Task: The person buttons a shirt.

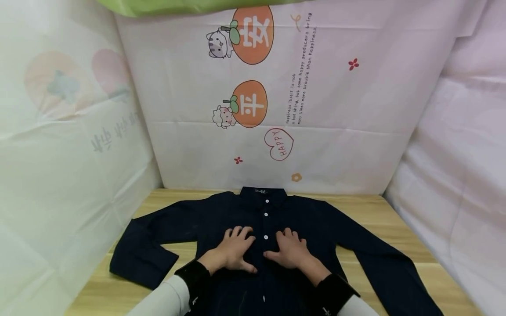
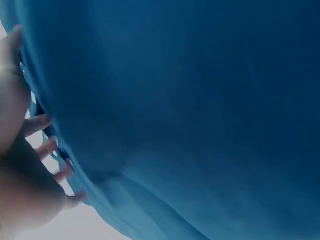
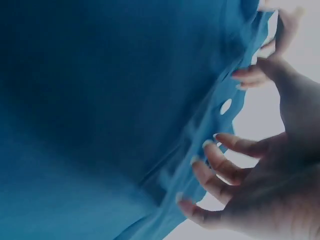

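Observation:
A dark navy button-up shirt [image 1: 300, 215] lies spread front side up, its collar [image 1: 264, 196] at the far side and white buttons down the middle. On the shirt's chest, left of the buttons, rests my left hand [image 1: 236, 251] with fingers spread. My right hand [image 1: 290, 250] lies to the right of the buttons, its fingers slightly bent and touching the cloth. Neither hand pinches the fabric. In both wrist views the shirt looks blue, with fingertips against it. The shirt's lower part runs out of the head view.
The shirt's left sleeve [image 1: 138, 254] is bent back on itself; the right sleeve [image 1: 387, 254] stretches toward the near right. Below is a wood-grain table [image 1: 415, 228]. A white printed sheet [image 1: 328, 145] hangs behind, with pale sheets at both sides and green cloth [image 1: 166, 6] above.

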Tool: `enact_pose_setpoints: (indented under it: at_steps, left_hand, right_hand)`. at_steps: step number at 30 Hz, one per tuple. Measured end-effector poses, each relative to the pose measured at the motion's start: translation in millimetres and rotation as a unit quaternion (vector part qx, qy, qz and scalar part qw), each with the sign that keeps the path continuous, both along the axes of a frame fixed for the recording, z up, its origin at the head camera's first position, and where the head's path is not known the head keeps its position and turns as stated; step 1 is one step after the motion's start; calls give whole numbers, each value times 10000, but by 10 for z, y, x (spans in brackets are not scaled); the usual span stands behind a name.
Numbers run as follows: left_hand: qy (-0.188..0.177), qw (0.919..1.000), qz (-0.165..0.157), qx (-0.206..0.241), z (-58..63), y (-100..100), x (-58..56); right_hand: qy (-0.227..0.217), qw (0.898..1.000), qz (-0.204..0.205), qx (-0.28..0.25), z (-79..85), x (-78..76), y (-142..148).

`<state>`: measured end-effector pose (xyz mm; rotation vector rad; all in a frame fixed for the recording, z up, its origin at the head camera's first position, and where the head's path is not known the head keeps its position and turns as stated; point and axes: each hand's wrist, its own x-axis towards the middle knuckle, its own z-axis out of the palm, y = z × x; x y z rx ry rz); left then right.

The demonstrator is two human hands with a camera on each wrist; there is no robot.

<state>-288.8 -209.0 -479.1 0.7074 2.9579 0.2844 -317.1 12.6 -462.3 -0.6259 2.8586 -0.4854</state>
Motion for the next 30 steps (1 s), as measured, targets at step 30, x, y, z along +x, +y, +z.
enact_pose_setpoints:
  at_steps: [30]
  left_hand:
    - [-1158,9802,816,1382,166,541,213]
  right_hand:
    - [-2381,9512,-79,-1961,151,131,190]
